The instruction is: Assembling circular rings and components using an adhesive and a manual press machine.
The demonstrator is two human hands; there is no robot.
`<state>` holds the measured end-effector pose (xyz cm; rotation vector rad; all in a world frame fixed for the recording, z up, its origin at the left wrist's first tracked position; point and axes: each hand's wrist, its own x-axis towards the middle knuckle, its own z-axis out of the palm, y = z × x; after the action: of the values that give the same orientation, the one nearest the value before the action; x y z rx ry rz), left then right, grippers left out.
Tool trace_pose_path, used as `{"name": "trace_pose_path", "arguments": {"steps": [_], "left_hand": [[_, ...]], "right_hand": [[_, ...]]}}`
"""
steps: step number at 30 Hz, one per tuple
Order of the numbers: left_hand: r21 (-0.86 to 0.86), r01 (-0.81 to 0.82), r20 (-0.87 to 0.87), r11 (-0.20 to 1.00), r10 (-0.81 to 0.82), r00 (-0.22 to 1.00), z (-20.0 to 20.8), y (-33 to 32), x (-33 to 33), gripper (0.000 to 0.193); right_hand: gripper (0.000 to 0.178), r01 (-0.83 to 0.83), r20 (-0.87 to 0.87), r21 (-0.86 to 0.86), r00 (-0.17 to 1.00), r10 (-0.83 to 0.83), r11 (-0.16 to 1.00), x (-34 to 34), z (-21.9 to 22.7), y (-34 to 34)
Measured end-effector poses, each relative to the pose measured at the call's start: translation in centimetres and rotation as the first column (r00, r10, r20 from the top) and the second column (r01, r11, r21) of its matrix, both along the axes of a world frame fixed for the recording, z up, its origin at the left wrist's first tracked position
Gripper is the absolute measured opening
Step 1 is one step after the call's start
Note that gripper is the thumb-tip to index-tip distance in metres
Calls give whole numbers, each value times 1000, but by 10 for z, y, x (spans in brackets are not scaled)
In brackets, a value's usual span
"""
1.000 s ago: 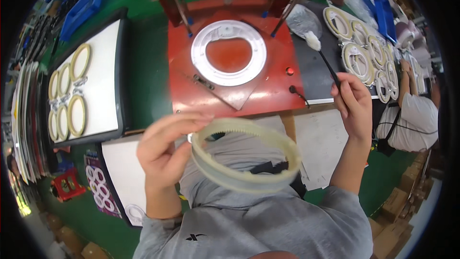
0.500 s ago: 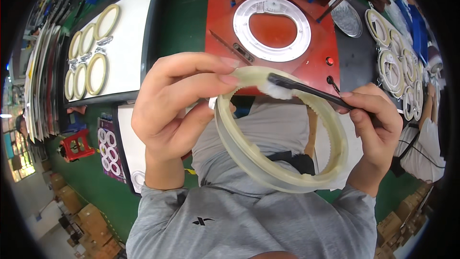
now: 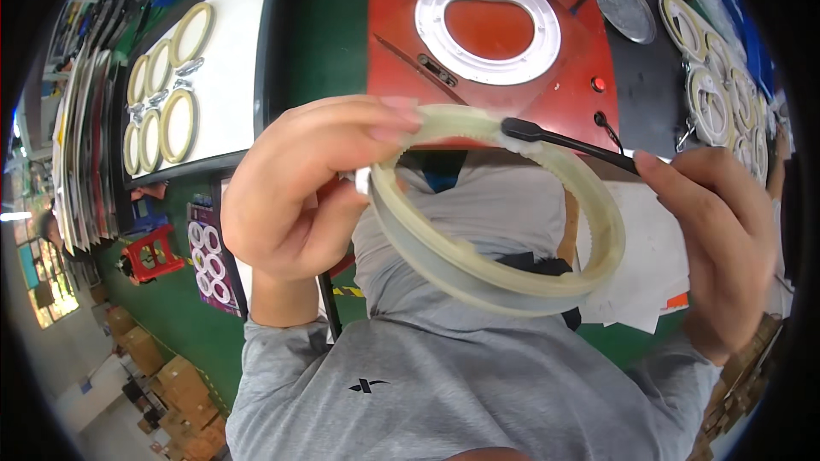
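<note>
Cream-coloured rings [image 3: 178,125] lie in rows on a white tray [image 3: 231,77] far out beyond the left hand's knuckles, with small grey metal pieces among them. Nearer, below and outside that hand's wrist, a red stool [image 3: 152,253] stands on the green floor beside a card printed with white circles [image 3: 207,258].

The left hand [image 3: 299,196] is closed on a large translucent, pale yellow toothed ring [image 3: 495,205]: its fingers [image 3: 359,124] curl over the ring's upper left rim from outside and the thumb presses from beneath, so the ring is pinched there and hangs out to the right of the fingertips, tilted toward the camera. Fine teeth show along the ring's inner upper edge.

Just past the left fingertips, a slim black brush-like tool [image 3: 568,143] rests its head on the ring's top rim, touching it. Its handle runs rightward and down into the right hand [image 3: 726,239], whose fingers are closed around it; the thumb and forefinger tips pinch the shaft near the ring's right side.

Beyond both sets of fingertips sits a red fixture plate [image 3: 572,94] carrying a silver metal ring [image 3: 487,26]. Farther right, past the right hand's knuckles, more white ring parts [image 3: 709,102] are stacked on a dark surface.
</note>
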<state>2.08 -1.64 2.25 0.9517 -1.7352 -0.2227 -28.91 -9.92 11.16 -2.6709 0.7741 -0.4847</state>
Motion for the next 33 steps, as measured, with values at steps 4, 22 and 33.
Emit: {"name": "trace_pose_path", "arguments": {"steps": [4,22,33], "left_hand": [[-6,85,371,996,-77,925,25,0,-4,35],[30,114,409,993,-116,905,19,-2,4,35],[338,-17,60,941,-3,998,18,-4,9,31]], "right_hand": [[41,-101,-431,-81,900,57,992,1,49,7],[34,247,387,729,621,-682,638,-94,-112,-102],[20,723,365,-161,676,-640,672,-61,-202,-114]]}}
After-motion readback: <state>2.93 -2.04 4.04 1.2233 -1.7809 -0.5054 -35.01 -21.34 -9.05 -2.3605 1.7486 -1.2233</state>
